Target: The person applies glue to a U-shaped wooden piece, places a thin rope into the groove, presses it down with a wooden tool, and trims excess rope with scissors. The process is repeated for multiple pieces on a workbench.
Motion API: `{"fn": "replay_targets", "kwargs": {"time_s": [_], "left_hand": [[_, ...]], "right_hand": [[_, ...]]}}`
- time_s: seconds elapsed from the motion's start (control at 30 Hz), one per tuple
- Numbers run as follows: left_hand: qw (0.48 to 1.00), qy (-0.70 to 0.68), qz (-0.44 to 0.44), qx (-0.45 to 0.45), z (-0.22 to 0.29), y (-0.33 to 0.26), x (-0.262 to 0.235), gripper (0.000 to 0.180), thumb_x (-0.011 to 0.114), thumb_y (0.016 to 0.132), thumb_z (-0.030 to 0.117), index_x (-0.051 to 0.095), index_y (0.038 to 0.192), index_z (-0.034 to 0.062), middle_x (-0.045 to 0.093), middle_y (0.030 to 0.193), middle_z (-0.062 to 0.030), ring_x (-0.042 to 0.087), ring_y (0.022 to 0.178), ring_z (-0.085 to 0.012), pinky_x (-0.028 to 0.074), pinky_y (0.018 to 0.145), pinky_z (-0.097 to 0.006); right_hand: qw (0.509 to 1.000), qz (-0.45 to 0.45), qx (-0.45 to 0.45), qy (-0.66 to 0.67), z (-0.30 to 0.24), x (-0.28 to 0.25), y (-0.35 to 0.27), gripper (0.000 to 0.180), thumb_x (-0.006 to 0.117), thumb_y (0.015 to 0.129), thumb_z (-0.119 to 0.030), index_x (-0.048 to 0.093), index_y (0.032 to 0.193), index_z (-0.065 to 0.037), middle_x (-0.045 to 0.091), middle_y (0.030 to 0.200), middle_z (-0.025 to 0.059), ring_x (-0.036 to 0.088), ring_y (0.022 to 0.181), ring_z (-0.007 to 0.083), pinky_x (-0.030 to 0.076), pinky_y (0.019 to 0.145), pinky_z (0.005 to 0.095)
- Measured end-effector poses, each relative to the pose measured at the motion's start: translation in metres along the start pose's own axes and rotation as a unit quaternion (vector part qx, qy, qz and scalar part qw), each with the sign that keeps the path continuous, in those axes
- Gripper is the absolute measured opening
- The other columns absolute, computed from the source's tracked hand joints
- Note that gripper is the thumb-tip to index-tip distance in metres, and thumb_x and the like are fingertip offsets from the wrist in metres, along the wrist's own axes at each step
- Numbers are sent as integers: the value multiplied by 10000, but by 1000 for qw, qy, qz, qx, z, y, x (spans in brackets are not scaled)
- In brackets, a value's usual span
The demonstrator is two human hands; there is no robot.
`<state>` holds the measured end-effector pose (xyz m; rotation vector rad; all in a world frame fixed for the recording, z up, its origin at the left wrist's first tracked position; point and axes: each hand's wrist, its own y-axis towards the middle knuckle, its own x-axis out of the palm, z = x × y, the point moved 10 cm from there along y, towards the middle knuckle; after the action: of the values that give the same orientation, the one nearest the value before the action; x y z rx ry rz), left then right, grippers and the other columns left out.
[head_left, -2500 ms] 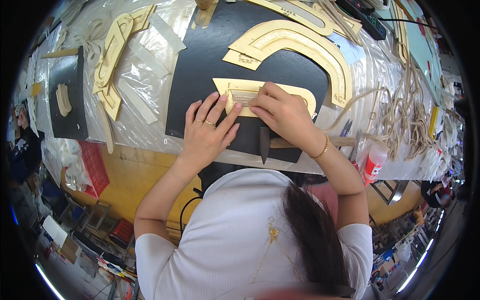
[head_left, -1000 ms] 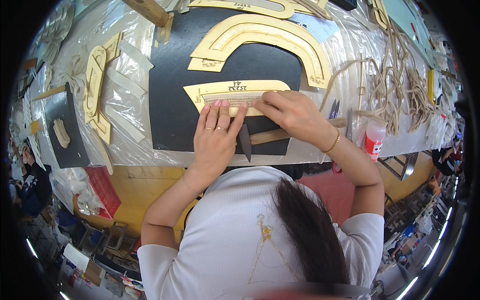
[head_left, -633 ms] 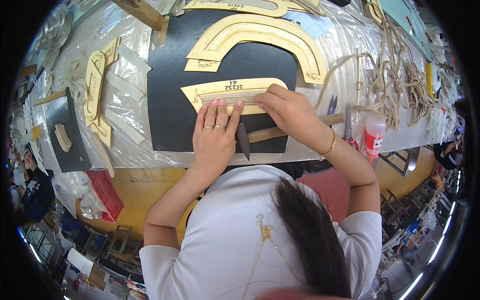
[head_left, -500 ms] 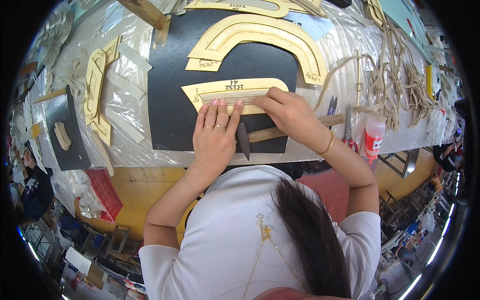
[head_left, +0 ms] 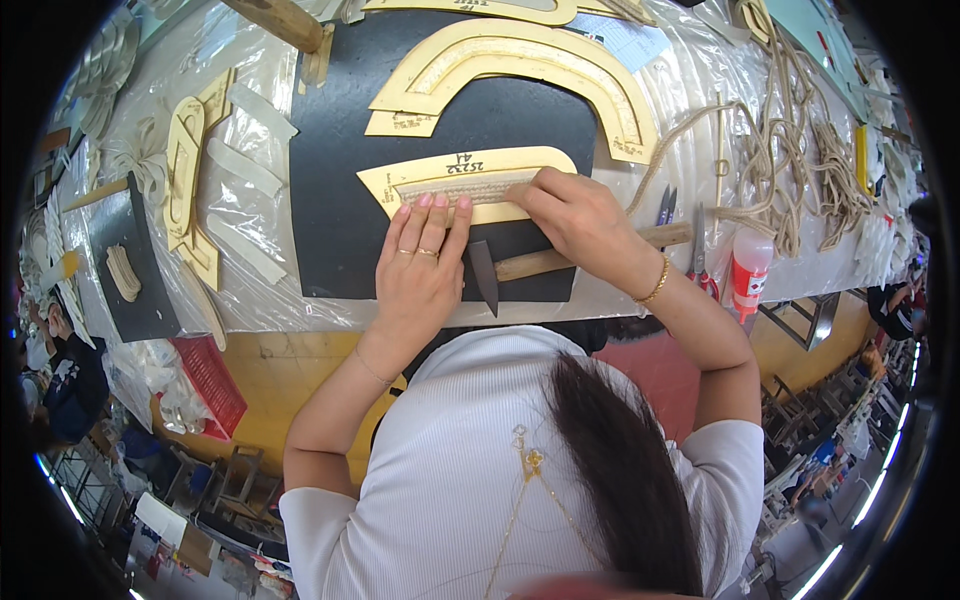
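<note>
A pale yellow template (head_left: 546,158) with a pointed left end and a rounded right end lies on the black mat (head_left: 340,240). In its long recess runs a beige braided strip (head_left: 480,187). My left hand (head_left: 420,265) lies flat, fingers stretched side by side, their tips pressing on the strip's near edge. At the recess's right part, my right hand (head_left: 592,222) is closed in a pinch on the strip; its fingertips hide that end. Just below the template, between my hands, rests a hammer (head_left: 483,277) with a wooden handle.
A larger curved template (head_left: 520,38) lies beyond on the mat. To the right are beige cords (head_left: 785,150), red-handled scissors (head_left: 700,250) and a red-and-clear squeeze bottle (head_left: 750,275). Stacked templates (head_left: 185,160) and pale strips (head_left: 245,168) lie left. A wooden post (head_left: 285,25) stands at the back.
My left fingers have shifted a little left along the strip. My right hand keeps its pinch in nearly the same place. The view has moved slightly.
</note>
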<state>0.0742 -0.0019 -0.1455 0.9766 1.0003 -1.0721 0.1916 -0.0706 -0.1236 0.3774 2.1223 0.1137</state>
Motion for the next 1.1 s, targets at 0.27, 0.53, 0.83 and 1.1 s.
{"fn": "replay_targets", "kwargs": {"time_s": [0.27, 0.53, 0.83, 1.1], "left_hand": [[1000, -4, 0, -5, 2, 3, 0, 652, 657, 785, 28, 560, 1423, 121, 571, 1303, -174, 539, 1234, -330, 394, 1118, -481], [996, 42, -80, 8, 8, 19, -9, 584, 647, 808, 36, 580, 1387, 83, 572, 1288, -208, 546, 1229, -339, 392, 1106, -509], [999, -48, -19, -14, 40, 31, 0, 498, 647, 869, 116, 574, 1329, -59, 580, 1316, -216, 528, 1274, -373, 362, 1142, -490], [999, -31, 11, -22, 36, 22, 10, 515, 654, 878, 152, 573, 1362, -3, 593, 1284, -181, 549, 1240, -347, 379, 1132, -500]], "right_hand": [[997, -63, -34, -39, -5, 4, -2, 305, 640, 807, -47, 662, 1112, -54, 592, 925, 77, 633, 777, 259, 524, 686, 358], [984, -55, -35, -164, -14, -3, -11, 421, 614, 818, -82, 675, 1235, -77, 584, 1016, 42, 566, 884, 200, 455, 738, 331], [998, -47, 29, -24, 7, -12, -12, 444, 646, 780, 18, 709, 1197, -121, 597, 999, 53, 605, 881, 236, 503, 757, 354], [996, -80, 47, 16, 28, -22, -21, 484, 635, 733, 77, 714, 1173, -107, 595, 933, 77, 651, 813, 252, 557, 721, 355]]}}
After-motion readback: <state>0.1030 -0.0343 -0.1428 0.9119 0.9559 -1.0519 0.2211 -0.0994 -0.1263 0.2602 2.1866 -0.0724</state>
